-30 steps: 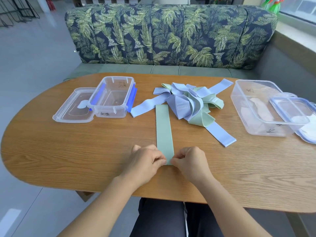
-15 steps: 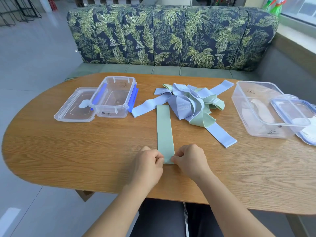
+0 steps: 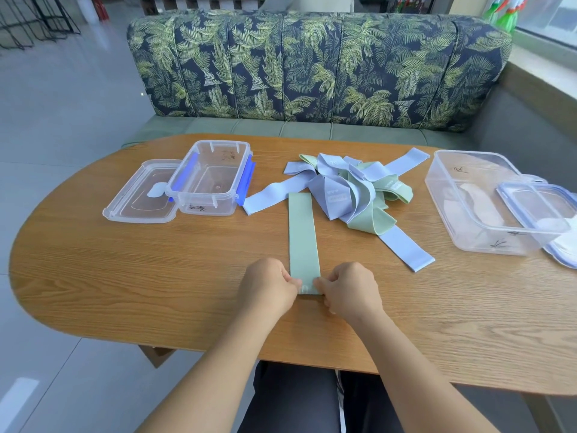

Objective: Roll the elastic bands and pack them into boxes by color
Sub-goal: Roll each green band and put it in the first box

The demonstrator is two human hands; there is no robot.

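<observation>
Green band point(image 3: 303, 232), near end btwn hands point(image 3: 269, 287) point(image 3: 350, 292)

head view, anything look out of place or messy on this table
The pile of bands mid-table is a loose blue-and-green tangle, unsorted. At the right, a lid lies tilted across the corner of the large clear box, not flat. The left hand and right hand pinch the green band's end. Nothing looks spilled or damaged.

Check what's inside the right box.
The right box shows a pale shape on its floor, too unclear to identify. The lid over its right corner obscures that part.
</observation>
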